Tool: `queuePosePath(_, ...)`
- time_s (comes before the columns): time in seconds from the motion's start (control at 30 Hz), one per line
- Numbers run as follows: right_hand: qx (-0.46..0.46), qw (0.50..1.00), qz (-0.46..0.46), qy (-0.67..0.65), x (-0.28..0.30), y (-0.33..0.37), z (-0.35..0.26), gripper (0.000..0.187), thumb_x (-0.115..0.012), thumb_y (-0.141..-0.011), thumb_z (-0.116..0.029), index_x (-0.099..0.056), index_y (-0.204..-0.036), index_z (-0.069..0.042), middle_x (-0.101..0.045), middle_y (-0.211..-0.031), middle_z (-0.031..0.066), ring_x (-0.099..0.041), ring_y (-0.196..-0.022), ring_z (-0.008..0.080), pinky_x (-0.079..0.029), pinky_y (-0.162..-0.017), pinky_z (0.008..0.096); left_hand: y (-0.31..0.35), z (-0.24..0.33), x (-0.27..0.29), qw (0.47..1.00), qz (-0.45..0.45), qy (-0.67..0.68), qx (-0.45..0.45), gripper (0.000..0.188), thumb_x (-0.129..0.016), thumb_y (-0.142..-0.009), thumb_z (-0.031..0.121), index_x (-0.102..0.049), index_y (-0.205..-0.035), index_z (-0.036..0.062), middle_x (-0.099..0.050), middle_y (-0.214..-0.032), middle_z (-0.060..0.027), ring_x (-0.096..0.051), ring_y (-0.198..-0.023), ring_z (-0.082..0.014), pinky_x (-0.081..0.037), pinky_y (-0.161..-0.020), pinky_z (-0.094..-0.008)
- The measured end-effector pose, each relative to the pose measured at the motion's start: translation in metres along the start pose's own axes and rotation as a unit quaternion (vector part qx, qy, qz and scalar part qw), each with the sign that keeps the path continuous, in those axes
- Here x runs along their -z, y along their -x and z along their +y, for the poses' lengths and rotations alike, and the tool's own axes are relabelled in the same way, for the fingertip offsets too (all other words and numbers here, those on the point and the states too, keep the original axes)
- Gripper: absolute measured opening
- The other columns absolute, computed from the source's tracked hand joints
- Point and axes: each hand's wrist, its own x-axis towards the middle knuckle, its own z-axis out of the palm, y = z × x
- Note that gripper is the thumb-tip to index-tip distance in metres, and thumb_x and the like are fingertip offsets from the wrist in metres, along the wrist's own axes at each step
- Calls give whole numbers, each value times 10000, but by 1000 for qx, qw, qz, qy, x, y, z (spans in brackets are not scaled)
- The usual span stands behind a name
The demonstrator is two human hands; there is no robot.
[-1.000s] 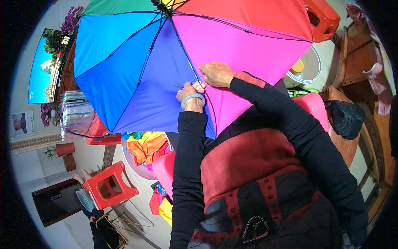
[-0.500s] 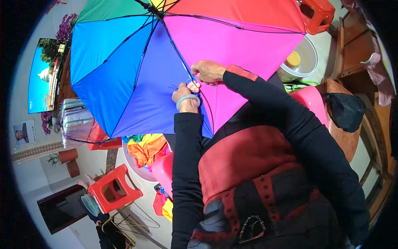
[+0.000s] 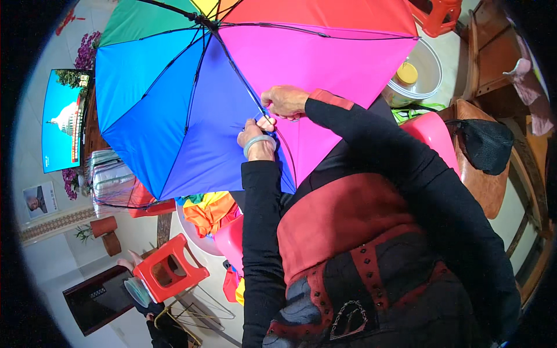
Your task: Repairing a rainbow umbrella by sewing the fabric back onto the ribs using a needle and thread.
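Note:
An open umbrella with panels in many colours spreads in front of me, its inner side and black ribs showing. My left hand, with a pale bangle at the wrist, is closed on a rib where the purple and pink panels meet. Just above it and to the right, my right hand is curled, its fingertips pinched against the same rib. Whatever lies between those right fingertips is hidden. The umbrella's dark hub sits near the upper edge.
At left, a basin holds colourful cloth, near a red stool. On the right are a clear bucket with a yellow-lidded jar, a pink seat and a black mesh bag on a brown chair. A screen glows far left.
The umbrella's hub has shifted slightly left and down in the picture, and the surroundings have shifted a little too. Both hands stay at the same stretch of rib.

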Motion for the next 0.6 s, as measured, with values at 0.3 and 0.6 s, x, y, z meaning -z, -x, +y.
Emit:
queuePosePath(0.3, 17, 999, 5, 28, -1, 0, 0, 182, -466, -742, 13, -512, -918, 9, -453, -491, 82, -433, -337, 159, -325, -280, 299, -6, -1, 4, 999, -31, -5, 26, 160, -363, -847, 27, -293, -852, -117, -503, -587, -242, -496, -374, -282, -371, -286, -312)
queuePosePath(0.6, 24, 998, -1, 53, 1, -2, 1, 206, -465, -750, 9, -506, -951, 23, -459, -494, 82, -456, -355, 157, -347, -286, 297, -11, -5, 4, 1000, -5, 6, 21, 158, -389, -846, 27, -305, -839, -106, -512, -605, -237, -494, -373, -273, -367, -277, -303)
